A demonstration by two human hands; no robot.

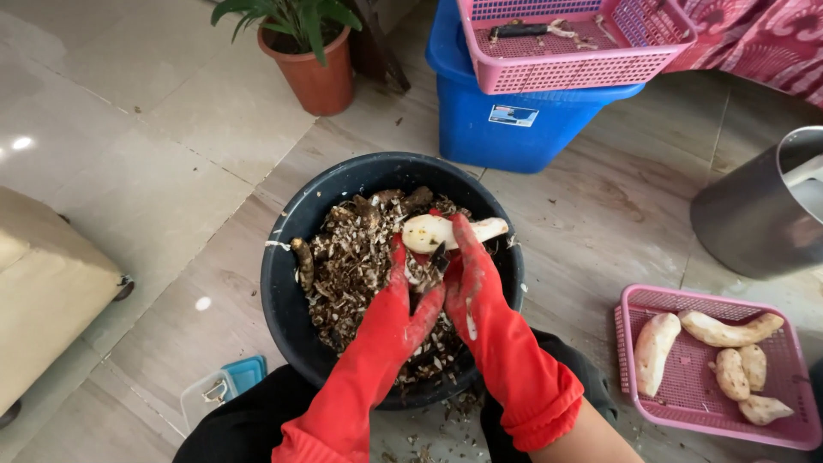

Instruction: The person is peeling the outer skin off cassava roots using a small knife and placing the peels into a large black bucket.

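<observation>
Red-gloved right hand point(470, 274) gripping pale peeled root point(446, 231), red-gloved left hand point(403, 300) beside it, dark blade point(438, 259) between them, black tub point(283, 291) of peelings beneath the grip.

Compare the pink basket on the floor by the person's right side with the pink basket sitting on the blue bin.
The floor basket rests on the tiles and holds several pale peeled roots. The upper basket sits atop the blue bin and holds only a dark-handled tool and a few scraps. The floor basket is fully in view; the upper one is cut off by the frame. Both are pink, rectangular, with perforated mesh walls.
</observation>
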